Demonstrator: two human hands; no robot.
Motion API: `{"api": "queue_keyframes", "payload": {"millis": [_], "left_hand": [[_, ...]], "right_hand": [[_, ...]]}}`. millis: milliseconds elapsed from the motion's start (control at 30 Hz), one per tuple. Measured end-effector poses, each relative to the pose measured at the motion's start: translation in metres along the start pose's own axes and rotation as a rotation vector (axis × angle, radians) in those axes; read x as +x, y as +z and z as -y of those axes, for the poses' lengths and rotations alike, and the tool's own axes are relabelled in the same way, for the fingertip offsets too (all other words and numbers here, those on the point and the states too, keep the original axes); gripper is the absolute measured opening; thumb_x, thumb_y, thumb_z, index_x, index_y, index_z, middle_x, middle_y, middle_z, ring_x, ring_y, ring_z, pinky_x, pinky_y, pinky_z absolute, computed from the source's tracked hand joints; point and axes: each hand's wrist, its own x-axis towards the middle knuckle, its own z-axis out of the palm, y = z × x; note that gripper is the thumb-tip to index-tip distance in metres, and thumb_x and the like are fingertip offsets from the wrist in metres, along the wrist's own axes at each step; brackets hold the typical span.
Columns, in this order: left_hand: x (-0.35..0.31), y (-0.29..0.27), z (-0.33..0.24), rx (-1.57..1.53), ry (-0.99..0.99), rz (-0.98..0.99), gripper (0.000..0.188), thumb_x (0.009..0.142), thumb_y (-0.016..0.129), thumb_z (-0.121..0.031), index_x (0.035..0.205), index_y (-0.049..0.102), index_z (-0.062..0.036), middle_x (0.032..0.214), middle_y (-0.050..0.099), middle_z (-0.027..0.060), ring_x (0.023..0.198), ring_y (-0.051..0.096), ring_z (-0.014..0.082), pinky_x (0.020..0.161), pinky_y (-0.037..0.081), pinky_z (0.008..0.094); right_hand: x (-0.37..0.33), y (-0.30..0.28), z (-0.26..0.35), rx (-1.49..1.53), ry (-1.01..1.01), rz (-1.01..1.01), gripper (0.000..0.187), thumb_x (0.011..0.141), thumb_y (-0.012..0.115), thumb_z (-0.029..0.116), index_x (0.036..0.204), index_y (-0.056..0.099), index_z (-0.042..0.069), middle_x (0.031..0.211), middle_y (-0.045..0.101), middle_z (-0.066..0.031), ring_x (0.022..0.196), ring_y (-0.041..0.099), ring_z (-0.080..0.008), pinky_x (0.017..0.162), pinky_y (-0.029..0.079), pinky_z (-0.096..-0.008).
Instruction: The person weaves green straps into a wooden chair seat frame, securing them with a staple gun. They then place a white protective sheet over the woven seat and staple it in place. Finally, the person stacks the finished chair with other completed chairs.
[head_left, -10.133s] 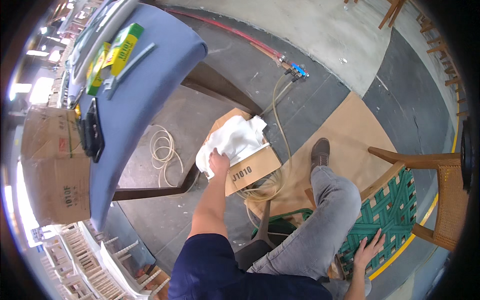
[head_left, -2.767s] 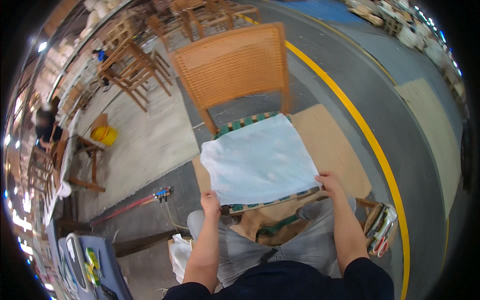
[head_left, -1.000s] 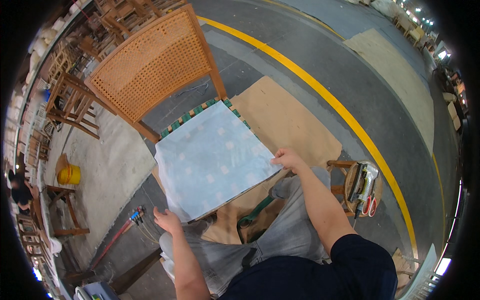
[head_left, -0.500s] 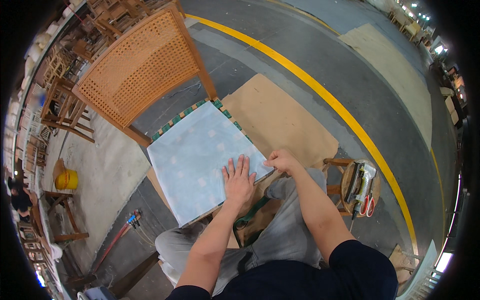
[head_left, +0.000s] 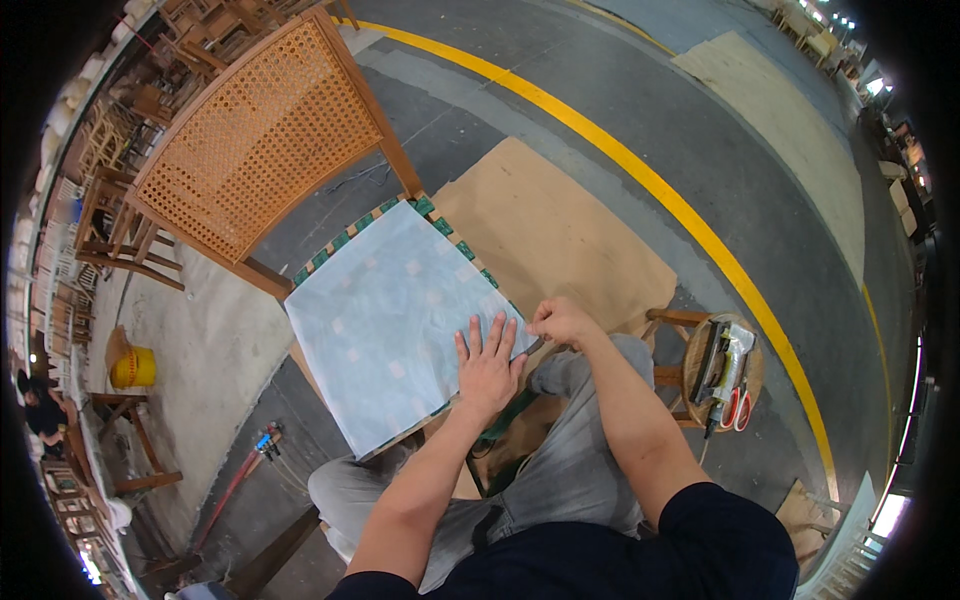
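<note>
In front of me stands a wooden chair with a woven cane back (head_left: 265, 135). A thin white fabric sheet (head_left: 375, 320) covers its seat, and green webbing (head_left: 345, 235) shows along the back and right edges. My left hand (head_left: 488, 365) lies flat on the sheet near its front right corner, fingers spread. At that same corner my right hand (head_left: 562, 323) pinches the edge of the sheet between thumb and fingers. Part of the corner is hidden by the fingers.
A round wooden stool (head_left: 695, 370) on my right holds a staple gun (head_left: 735, 350) and red-handled scissors (head_left: 738, 408). Brown cardboard (head_left: 560, 225) lies under the chair. To the left are an air hose (head_left: 230, 490), a yellow bucket (head_left: 133, 367) and other wooden chairs (head_left: 125, 225).
My left hand has slid slightly right, closer to the pinched corner. The chair and sheet appear shifted a little left in view. My right hand keeps its pinch.
</note>
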Motion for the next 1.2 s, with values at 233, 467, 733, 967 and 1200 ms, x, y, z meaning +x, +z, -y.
{"api": "queue_keyframes", "payload": {"millis": [233,467,733,967,1200], "left_hand": [[-0.007,0.011,-0.001,-0.058,0.012,-0.109,0.049,0.103,0.061,-0.032,0.15,0.06,-0.0183,0.166,0.042,0.0073,0.157,0.027,0.0454,0.126,0.016,0.0678],[-0.003,0.014,-0.009,-0.063,0.079,-0.13,0.044,0.103,0.061,-0.028,0.146,0.064,-0.0181,0.161,0.049,0.0018,0.156,0.03,0.0433,0.127,0.017,0.0659],[-0.017,0.006,-0.004,-0.043,0.007,-0.057,0.061,0.102,0.061,-0.036,0.157,0.051,-0.0112,0.168,0.041,0.0045,0.159,0.025,0.043,0.128,0.014,0.0664],[-0.012,0.009,-0.005,-0.021,0.112,0.001,0.065,0.104,0.058,-0.037,0.16,0.044,-0.009,0.172,0.034,0.004,0.16,0.02,0.0425,0.128,0.012,0.0661],[-0.011,0.01,-0.007,-0.005,0.118,-0.001,0.06,0.104,0.058,-0.036,0.161,0.046,-0.0195,0.171,0.036,-0.0022,0.161,0.019,0.0413,0.129,0.012,0.0651]], "right_hand": [[-0.016,-0.006,0.005,0.018,-0.032,-0.11,0.021,0.089,0.082,0.021,0.094,0.072,0.003,0.083,0.069,-0.0051,0.072,0.062,-0.0146,0.063,0.049,-0.0339],[-0.022,-0.014,0.006,0.081,-0.059,-0.148,0.021,0.092,0.079,0.021,0.1,0.073,0.002,0.087,0.07,-0.0046,0.074,0.063,-0.0138,0.066,0.05,-0.0323],[-0.128,-0.084,-0.004,0.206,-0.228,-0.618,0.023,0.097,0.074,0.019,0.111,0.074,0.001,0.097,0.073,-0.0033,0.091,0.066,-0.0123,0.082,0.053,-0.0289],[-0.271,-0.208,-0.12,-0.392,0.067,-1.237,0.032,0.096,0.075,0.026,0.113,0.073,0.0,0.099,0.077,-0.014,0.093,0.074,-0.0259,0.087,0.056,-0.0382],[-0.251,-0.209,-0.16,-0.469,0.278,-1.154,0.047,0.088,0.081,0.033,0.12,0.074,0.0,0.106,0.078,-0.0167,0.1,0.075,-0.03,0.09,0.055,-0.0399]]}}
